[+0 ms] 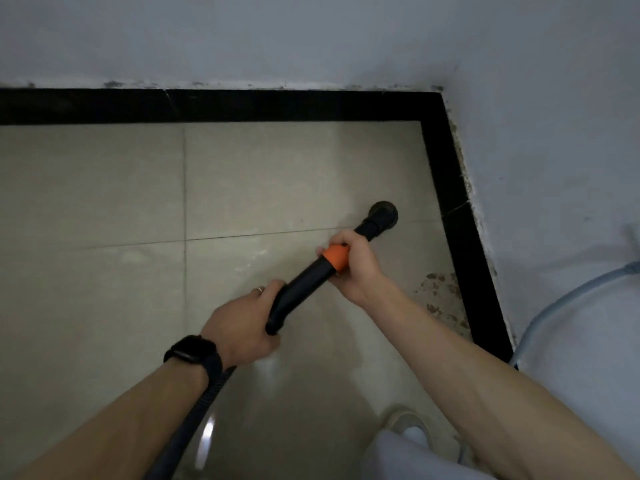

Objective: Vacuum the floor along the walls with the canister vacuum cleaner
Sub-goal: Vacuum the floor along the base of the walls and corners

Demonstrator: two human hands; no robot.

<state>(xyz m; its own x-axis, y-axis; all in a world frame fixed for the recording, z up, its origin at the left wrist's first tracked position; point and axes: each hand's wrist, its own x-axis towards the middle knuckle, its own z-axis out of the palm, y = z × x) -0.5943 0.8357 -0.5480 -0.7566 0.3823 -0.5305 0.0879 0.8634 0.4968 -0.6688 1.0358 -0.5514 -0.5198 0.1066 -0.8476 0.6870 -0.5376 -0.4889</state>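
Both hands grip vacuum wand (308,278), nozzle (382,213) near corner

left grip (239,323) clenched, right grip (356,268) clenched

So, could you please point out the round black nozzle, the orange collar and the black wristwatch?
round black nozzle (383,213): head view, its top.
orange collar (334,259): head view, its side.
black wristwatch (188,351): head view, its face.

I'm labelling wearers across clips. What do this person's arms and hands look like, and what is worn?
The left forearm and right forearm are bare, no sleeves in view. The left hand has a pale ring on one finger; a black watch with a rectangular face sits on that wrist. The right hand shows no ring, watch or glove.
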